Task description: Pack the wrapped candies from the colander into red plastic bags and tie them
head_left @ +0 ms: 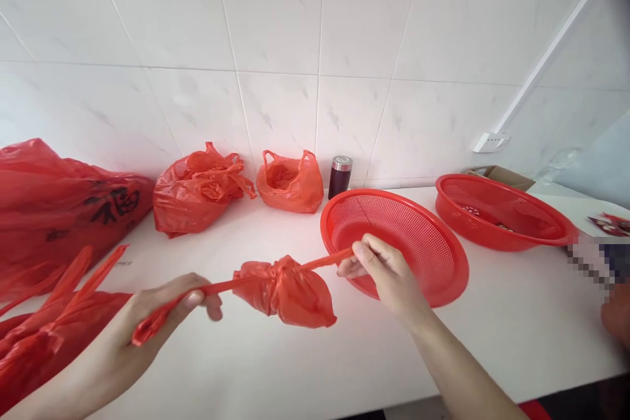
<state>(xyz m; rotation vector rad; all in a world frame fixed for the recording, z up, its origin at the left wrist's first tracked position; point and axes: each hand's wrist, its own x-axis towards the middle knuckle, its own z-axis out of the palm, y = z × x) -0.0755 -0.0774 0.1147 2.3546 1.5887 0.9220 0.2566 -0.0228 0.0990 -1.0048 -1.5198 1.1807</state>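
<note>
A small red plastic bag hangs between my two hands above the white table, its neck gathered in what looks like a knot. My left hand pinches one twisted handle of it, the loose end trailing back over the palm. The other handle is stretched taut between the fingertips of my right hand. Behind my right hand a red plastic colander sits tilted on the table, partly covered by that hand. What the bag contains is hidden.
Along the tiled wall stand an open red bag, a fuller red bag and a dark thermos. Large red bags fill the left side. A second red colander holds small items at right, near a person's hand.
</note>
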